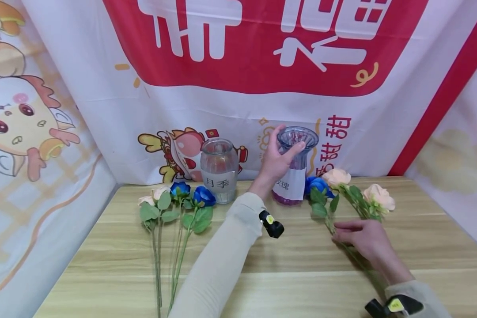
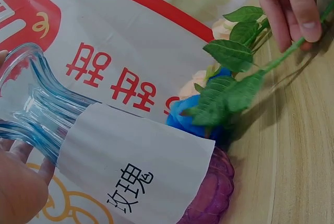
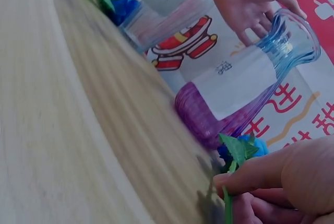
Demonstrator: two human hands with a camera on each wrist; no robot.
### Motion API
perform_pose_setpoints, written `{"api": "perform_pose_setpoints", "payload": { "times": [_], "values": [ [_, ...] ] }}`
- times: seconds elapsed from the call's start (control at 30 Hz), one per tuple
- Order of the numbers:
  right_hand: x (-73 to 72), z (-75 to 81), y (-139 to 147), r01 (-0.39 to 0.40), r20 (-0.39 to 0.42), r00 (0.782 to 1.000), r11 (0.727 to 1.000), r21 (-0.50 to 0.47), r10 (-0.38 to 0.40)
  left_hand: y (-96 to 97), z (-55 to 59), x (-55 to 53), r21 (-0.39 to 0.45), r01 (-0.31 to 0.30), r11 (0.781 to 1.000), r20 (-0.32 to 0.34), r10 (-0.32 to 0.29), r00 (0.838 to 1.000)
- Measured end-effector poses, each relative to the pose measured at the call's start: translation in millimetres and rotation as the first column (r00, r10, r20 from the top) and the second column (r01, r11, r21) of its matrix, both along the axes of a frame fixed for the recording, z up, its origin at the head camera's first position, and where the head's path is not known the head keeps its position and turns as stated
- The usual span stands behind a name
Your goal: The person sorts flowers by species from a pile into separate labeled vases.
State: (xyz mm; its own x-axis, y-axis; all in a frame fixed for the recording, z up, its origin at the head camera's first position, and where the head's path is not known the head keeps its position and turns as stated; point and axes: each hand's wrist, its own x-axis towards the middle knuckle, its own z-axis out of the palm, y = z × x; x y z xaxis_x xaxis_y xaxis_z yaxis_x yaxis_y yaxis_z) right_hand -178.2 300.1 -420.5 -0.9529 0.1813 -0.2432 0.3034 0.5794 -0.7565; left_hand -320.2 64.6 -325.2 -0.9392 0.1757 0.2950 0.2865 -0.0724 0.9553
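Observation:
My left hand [image 1: 277, 162] holds a tall flared glass vase [image 1: 300, 161] by its upper part, fingers and thumb on either side. The vase is bluish at the neck and purple at the base, with a white paper label [image 2: 136, 164] in Chinese characters. It stands upright at the back of the table. In my right hand [image 1: 363, 238], thumb and fingers pinch the green stem of a blue artificial rose [image 1: 317, 185]. Its bloom lies beside the vase's base, and green leaves [image 2: 229, 91] sit below it. Two pale peach flowers [image 1: 377, 197] lie just beyond, their stems partly hidden by my hand.
A clear glass jar [image 1: 218, 165] with a paper label stands left of the vase. Before it, two blue flowers [image 1: 203, 196] and pale flowers [image 1: 160, 192] lie on the wooden table [image 1: 286, 282], stems toward me. A printed cloth [image 1: 175, 106] hangs close behind.

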Motion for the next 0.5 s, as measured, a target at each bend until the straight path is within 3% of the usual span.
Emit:
{"api": "perform_pose_setpoints", "payload": {
  "times": [0.17, 0.3, 0.5],
  "values": [
    [0.0, 4.3, -2, 0.001, -0.005, 1.000, 1.000, -0.029, -0.002, -0.9, -0.5, -0.8, -0.004, 0.003, 1.000, 0.004, -0.003, 1.000],
    [-0.6, 9.8, -3, 0.023, 0.004, 1.000, 0.994, -0.111, -0.022, -0.3, -1.1, -1.1, -0.003, 0.003, 1.000, 0.010, -0.003, 1.000],
    [-2.1, 20.5, -11, 0.052, -0.043, 0.997, 0.954, -0.296, -0.068, -1.0, 0.1, -1.3, 0.000, 0.003, 1.000, 0.002, -0.003, 1.000]
  ]
}}
